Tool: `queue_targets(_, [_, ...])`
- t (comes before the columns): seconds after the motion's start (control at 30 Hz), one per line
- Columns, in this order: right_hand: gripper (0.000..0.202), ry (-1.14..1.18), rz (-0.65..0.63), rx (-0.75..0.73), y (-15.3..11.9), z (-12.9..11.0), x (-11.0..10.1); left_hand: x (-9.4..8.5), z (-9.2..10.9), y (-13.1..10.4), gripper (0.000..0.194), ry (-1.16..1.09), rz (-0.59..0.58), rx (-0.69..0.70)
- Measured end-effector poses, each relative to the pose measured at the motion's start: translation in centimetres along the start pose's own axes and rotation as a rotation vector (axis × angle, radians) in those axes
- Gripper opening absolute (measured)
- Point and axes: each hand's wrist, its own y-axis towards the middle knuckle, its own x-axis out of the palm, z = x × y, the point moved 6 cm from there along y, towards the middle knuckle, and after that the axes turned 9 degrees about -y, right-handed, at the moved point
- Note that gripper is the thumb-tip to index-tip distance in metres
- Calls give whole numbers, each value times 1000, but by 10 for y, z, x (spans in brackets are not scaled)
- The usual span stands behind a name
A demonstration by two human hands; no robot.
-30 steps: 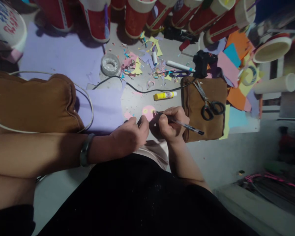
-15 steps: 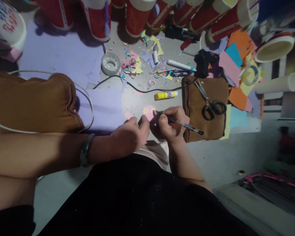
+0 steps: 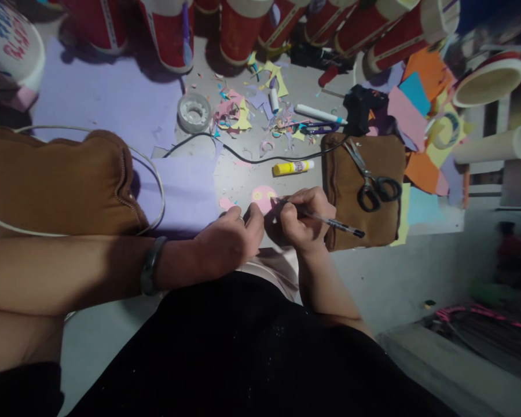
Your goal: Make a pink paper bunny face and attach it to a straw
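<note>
A small rounded pink paper cutout (image 3: 264, 196) with two yellow dots lies on the table in front of me. My left hand (image 3: 232, 240) is at its lower left edge, fingers curled and fingertips against the paper; the undersides of the fingers are hidden. In my right hand (image 3: 306, 220) is a slim pen (image 3: 336, 224) with a clear barrel and a black end, pinched between thumb and fingers. Its tip meets the cutout near the right-hand yellow dot. Just beyond the hands lies a yellow glue stick (image 3: 293, 168).
Paper scraps (image 3: 234, 113), a tape roll (image 3: 194, 113) and markers lie farther back, before several red cups (image 3: 243, 32). Scissors (image 3: 369, 182) rest on a brown cushion (image 3: 341, 197) at right. Another brown cushion (image 3: 56, 179) is left. A black cable (image 3: 269, 158) crosses the table.
The pen's rear end has swung slightly to the right, and its tip has shifted a little on the cutout. My left hand has stayed in place.
</note>
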Motion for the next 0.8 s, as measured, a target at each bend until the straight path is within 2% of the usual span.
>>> queue_targets(0.37, [14,-30,58,-29,3,-5,-2,1,-1,1,42,-35,-69,9])
queue_targets(0.6, [12,-6,29,-28,2,-2,-1,4,0,0,44,-13,-44,8])
queue_targets(0.8, [13,173,104,43,-3,10,-1,4,0,-2,47,-10,-24,-5])
